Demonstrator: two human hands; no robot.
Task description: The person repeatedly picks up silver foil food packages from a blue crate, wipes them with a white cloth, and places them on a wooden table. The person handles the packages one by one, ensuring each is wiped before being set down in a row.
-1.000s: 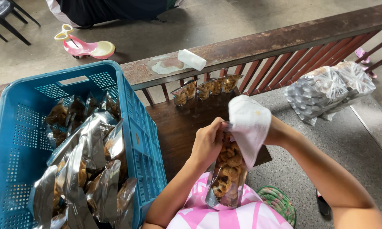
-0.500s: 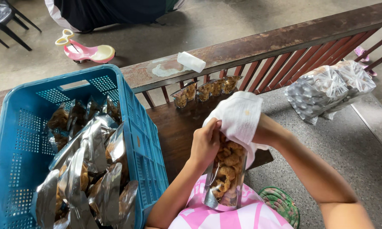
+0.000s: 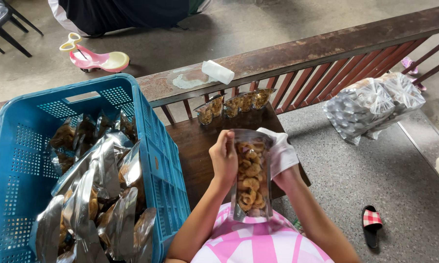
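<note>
My left hand (image 3: 224,159) grips the left side of a clear snack pouch (image 3: 251,178) full of brown fried pieces, held upright over my lap. My right hand (image 3: 284,168) is behind the pouch's right side and holds a white cloth (image 3: 279,151) pressed against it. Three filled pouches (image 3: 234,104) stand in a row at the far edge of the dark wooden bench (image 3: 195,146). A blue plastic crate (image 3: 153,146) on my left holds several more pouches (image 3: 97,195).
A rusty wooden railing (image 3: 326,48) runs across behind the bench, with a white roll (image 3: 217,72) on top. A large clear bag of packets (image 3: 370,104) lies on the floor at right. A sandal (image 3: 372,224) sits by my leg. A pink toy (image 3: 95,58) lies beyond the railing.
The white cloth, earlier draped over the top of the pouch, has slid down behind its right side; the pouch top now shows. The pouch sits slightly higher and more upright.
</note>
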